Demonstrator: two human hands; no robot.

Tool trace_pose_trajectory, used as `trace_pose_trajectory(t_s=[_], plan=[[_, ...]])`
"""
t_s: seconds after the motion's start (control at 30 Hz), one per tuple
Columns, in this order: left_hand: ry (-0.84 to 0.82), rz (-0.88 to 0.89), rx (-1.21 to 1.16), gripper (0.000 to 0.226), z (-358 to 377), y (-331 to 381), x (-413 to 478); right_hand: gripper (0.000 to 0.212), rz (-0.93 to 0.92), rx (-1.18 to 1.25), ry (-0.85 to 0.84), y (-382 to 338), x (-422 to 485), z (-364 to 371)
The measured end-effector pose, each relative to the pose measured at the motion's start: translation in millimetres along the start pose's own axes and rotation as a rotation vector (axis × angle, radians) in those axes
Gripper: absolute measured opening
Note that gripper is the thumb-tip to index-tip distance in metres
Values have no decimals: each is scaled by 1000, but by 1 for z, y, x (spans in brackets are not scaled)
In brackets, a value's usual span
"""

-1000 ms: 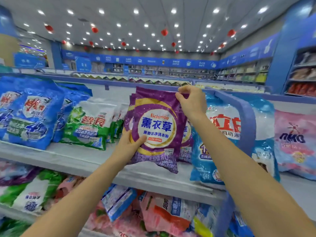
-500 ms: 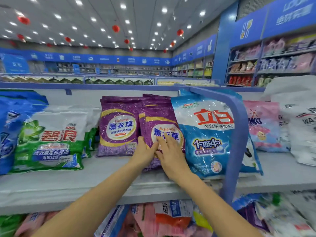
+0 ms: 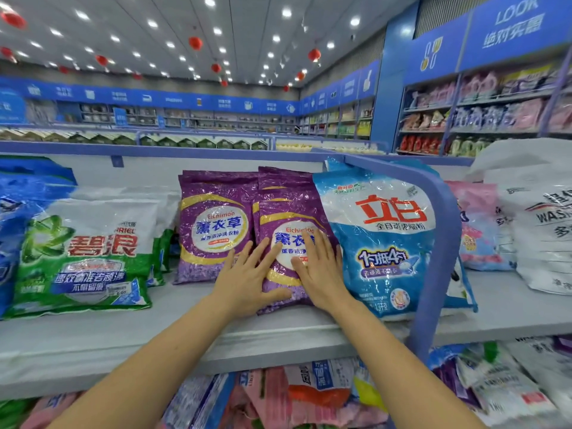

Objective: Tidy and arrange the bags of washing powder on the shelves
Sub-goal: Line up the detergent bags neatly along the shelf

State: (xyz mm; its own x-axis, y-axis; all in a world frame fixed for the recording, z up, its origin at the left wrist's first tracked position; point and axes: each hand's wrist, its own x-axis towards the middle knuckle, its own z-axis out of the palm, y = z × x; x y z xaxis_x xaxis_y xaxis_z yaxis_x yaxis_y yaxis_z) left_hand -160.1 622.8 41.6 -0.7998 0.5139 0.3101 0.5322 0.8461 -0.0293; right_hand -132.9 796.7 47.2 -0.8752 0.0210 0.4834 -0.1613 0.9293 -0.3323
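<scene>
A purple lavender washing-powder bag [image 3: 289,216] leans on the grey upper shelf [image 3: 173,329], in front of more purple bags. My left hand [image 3: 247,280] presses flat on its lower left, fingers spread. On its lower right my right hand [image 3: 318,270] presses flat too, fingers straight. A second stack of purple bags [image 3: 213,224] stands just to the left. A large light-blue bag [image 3: 383,239] leans on the right, touching the purple one.
A green and white bag [image 3: 86,255] and blue bags [image 3: 12,212] stand at the left. A blue shelf divider [image 3: 439,243] curves down right of the light-blue bag; pink [image 3: 479,230] and white bags [image 3: 544,218] lie beyond. The lower shelf holds jumbled bags [image 3: 309,394].
A second ago both hands held the purple bag up in the air. It now stands on the shelf and both hands press flat on its front. The view has turned right.
</scene>
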Motion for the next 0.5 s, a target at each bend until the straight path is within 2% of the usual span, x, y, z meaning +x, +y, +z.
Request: trace_pose_trajectory(t_s=[0.17,0.27,0.4,0.5], plan=[[0,-25,85,94,0,4,-3,59,0,62,-49,-10,-10,-13],[-6,-30,111,95,-1,8,-1,68,118,99,-20,-22,-30,-13],[-18,-30,85,97,1,10,-1,79,302,-16,-209,-27,-54,-8],[-34,-27,84,99,2,7,0,80,350,-67,-249,-28,-55,-11]])
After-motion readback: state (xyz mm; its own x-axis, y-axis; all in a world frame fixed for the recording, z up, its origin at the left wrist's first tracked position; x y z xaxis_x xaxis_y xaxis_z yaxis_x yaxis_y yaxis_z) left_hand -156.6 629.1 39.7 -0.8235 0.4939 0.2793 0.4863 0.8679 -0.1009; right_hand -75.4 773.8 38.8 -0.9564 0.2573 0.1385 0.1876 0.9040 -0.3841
